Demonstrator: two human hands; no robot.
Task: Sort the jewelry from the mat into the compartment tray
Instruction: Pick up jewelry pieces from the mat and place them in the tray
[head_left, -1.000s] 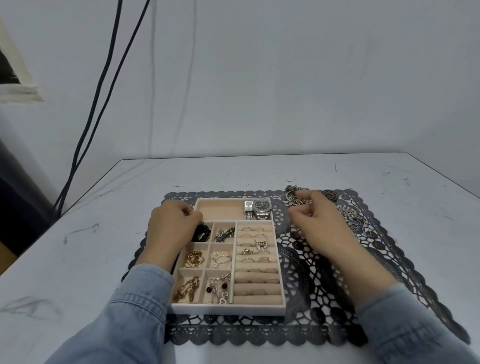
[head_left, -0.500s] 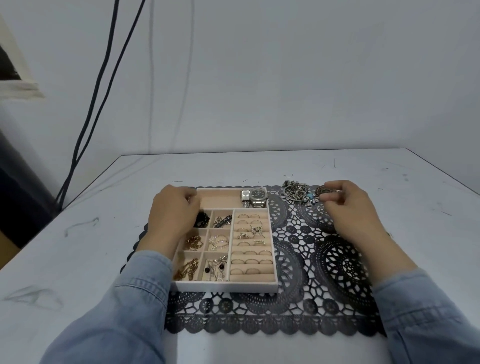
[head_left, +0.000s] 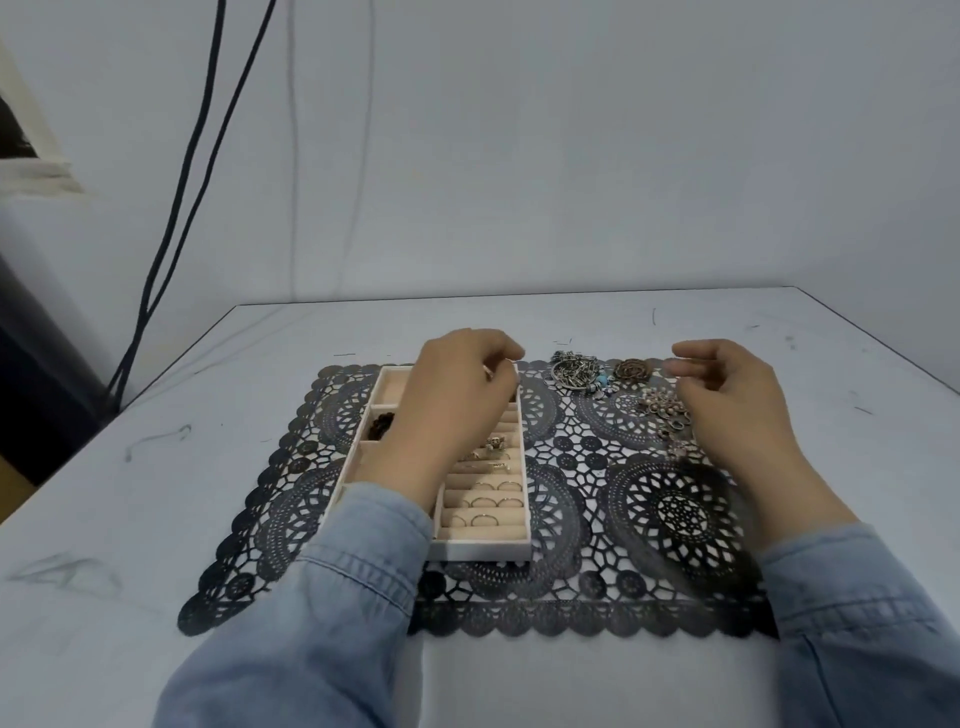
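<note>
Jewelry unsorted: a heap of small silver-toned hoops and charms (head_left: 576, 371) lies at the upper right of the black lace-cut mat (head_left: 670, 514). A brown flower-shaped brooch (head_left: 631, 370) sits just beside it, and a pale beaded cluster (head_left: 660, 408) lies below that, partly under the right hand.
Tray: the cream rectangular compartment tray (head_left: 483, 552) sits on the mat's left half, at centre frame. Thin rings (head_left: 488, 502) stand in its padded rolls and dark beads (head_left: 382, 423) fill a left compartment.
Grip, left: the left hand (head_left: 457, 405) is over the tray's upper end with its fingers curled and thumb and forefinger close together. Whether they pinch anything cannot be told.
Grip, right: the right hand (head_left: 737, 415) hovers at the heap's right edge, blurred. Its fingers are loosely bent, the thumb stands apart from them, and nothing is seen in it.
Handling: the pieces are probably very light, hard and smooth, so they would slip easily. The hoops and charms look interlocked, so lifting one may drag its neighbours.
Where to hold: a fingertip pinch on a hoop's rim or the brooch's edge seems best. The beaded cluster is better taken at its middle, since its strands may be delicate.
Risk: small parts could snag in the mat's holes or roll onto the pale grey surface (head_left: 156, 467).
</note>
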